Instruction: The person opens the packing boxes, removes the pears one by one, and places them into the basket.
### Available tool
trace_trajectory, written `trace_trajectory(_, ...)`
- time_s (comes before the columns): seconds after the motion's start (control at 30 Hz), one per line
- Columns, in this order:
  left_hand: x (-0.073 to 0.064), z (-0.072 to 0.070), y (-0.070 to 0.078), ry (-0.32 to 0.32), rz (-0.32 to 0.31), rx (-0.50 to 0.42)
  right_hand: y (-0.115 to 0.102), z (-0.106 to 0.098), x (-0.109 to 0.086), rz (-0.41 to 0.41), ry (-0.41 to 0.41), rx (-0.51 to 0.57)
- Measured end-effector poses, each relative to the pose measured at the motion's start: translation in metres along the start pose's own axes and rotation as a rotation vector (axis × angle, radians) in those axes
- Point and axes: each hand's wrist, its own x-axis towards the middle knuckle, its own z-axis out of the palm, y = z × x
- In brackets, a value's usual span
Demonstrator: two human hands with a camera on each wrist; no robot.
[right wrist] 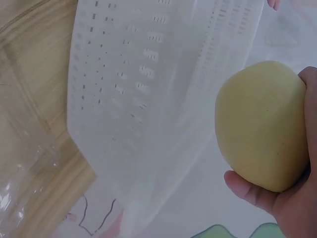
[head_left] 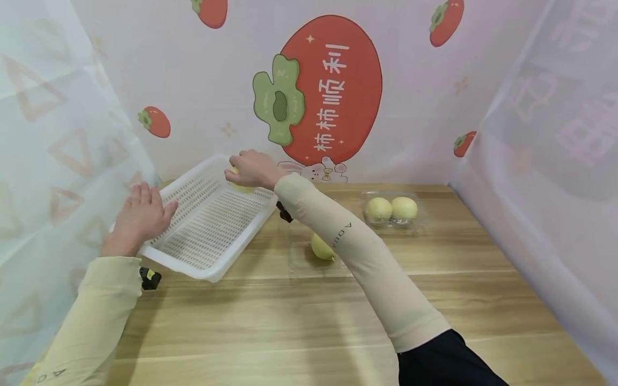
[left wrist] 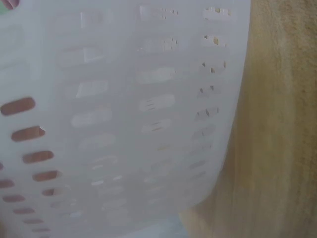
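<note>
A white perforated plastic basket (head_left: pixel 207 225) is at the left of the wooden table. Over its far right corner, my right hand (head_left: pixel 253 169) grips a pale yellow pear (right wrist: pixel 262 129), with the thumb and fingers curled around it. My left hand (head_left: pixel 142 214) lies at the basket's left rim with straight fingers and the thumb spread. The left wrist view is filled by the slotted outer wall of the basket (left wrist: pixel 124 119), and skin shows through some slots. Partly hidden by my right forearm, another pear (head_left: pixel 322 247) sits in a clear plastic tray (head_left: pixel 300 256).
Two more pears (head_left: pixel 404 208) sit in a clear plastic package (head_left: pixel 421 219) at the table's back right. Hanging sheets enclose the table at the back, left (head_left: pixel 53 134) and right (head_left: pixel 545 161). The back sheet (head_left: pixel 193 80) has persimmon drawings.
</note>
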Motion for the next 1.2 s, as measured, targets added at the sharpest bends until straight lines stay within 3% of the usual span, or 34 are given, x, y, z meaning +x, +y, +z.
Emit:
trace_trajectory(0.47, -0.005, -0.002, 0.010, 0.007, -0.021, 0.004, -0.019, -0.008, 0.033, -0.041, -0.043, -0.021)
trace_trajectory(1.03, -0.001, 0.006, 0.009, 0.031, 0.026, 0.010, -0.052, 0.033, 0.075, 0.051, -0.121, -0.063)
trace_trajectory(1.2, -0.005, 0.005, 0.008, 0.054, 0.041, 0.022, -0.066, 0.037, 0.082, 0.014, -0.180, -0.143)
